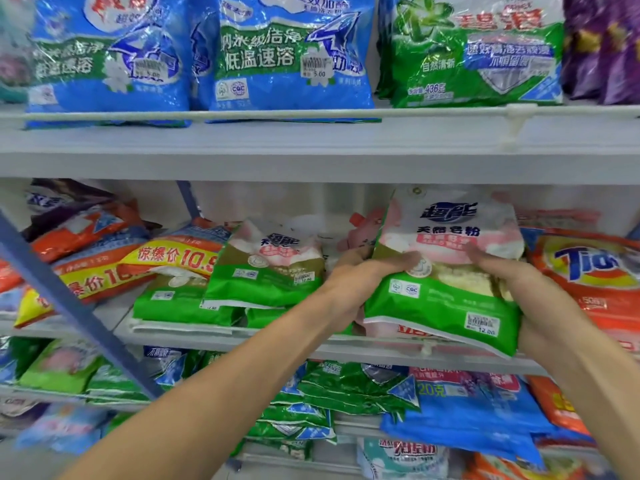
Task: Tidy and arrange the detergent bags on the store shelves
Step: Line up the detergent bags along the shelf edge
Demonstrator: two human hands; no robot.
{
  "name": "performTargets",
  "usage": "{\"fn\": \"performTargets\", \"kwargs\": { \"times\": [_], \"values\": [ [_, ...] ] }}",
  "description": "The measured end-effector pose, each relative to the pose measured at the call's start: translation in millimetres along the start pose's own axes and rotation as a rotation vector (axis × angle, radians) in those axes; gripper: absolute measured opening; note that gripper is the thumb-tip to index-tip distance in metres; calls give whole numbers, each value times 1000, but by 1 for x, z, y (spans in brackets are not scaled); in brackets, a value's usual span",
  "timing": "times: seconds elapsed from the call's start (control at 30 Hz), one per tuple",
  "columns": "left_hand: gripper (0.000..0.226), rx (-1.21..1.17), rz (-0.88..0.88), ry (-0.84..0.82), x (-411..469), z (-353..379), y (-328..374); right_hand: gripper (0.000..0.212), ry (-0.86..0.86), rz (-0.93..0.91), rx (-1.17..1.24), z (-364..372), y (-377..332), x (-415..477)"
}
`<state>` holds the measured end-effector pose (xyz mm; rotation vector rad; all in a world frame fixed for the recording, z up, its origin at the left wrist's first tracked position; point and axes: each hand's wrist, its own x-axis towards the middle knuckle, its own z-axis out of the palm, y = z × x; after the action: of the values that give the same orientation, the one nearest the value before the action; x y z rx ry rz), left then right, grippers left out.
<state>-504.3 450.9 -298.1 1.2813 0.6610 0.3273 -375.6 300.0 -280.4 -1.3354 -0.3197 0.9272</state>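
A green, white and pink detergent bag (446, 271) is held upright at the middle shelf (221, 336), right of centre. My left hand (367, 271) grips its left edge, thumb across the front. My right hand (512, 275) grips its right edge, fingers behind the bag. A pile of matching green bags (266, 271) leans to the left of it, stacked on flat ones. Behind the held bag a pink pouch (360, 230) peeks out.
Orange Tide bags (588, 271) fill the right of the middle shelf, and orange-and-blue bags (104, 258) lie jumbled on its left. Blue bags (284, 53) and a green bag (474, 53) stand on the upper shelf. Mixed bags crowd the lower shelf (346, 393). A blue diagonal strut (69, 306) crosses the left.
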Motion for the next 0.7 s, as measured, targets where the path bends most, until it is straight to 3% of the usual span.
{"fn": "performTargets", "kwargs": {
  "times": [0.1,0.3,0.47,0.6,0.7],
  "values": [
    [44,-97,29,20,-6,-7,3,25,-17,48,33,12,-3,-6],
    [50,-104,60,18,-26,-36,-2,45,-46,182,75,38,7,-10],
    [20,-9,21,63,-34,-82,11,28,-61,189,84,62,9,-11],
    [20,-37,155,191,-43,-138,36,30,-28,131,53,84,6,-11],
    [26,260,372,486,-38,-185,41,27,-23,133,-8,102,2,-8]
  ]
}}
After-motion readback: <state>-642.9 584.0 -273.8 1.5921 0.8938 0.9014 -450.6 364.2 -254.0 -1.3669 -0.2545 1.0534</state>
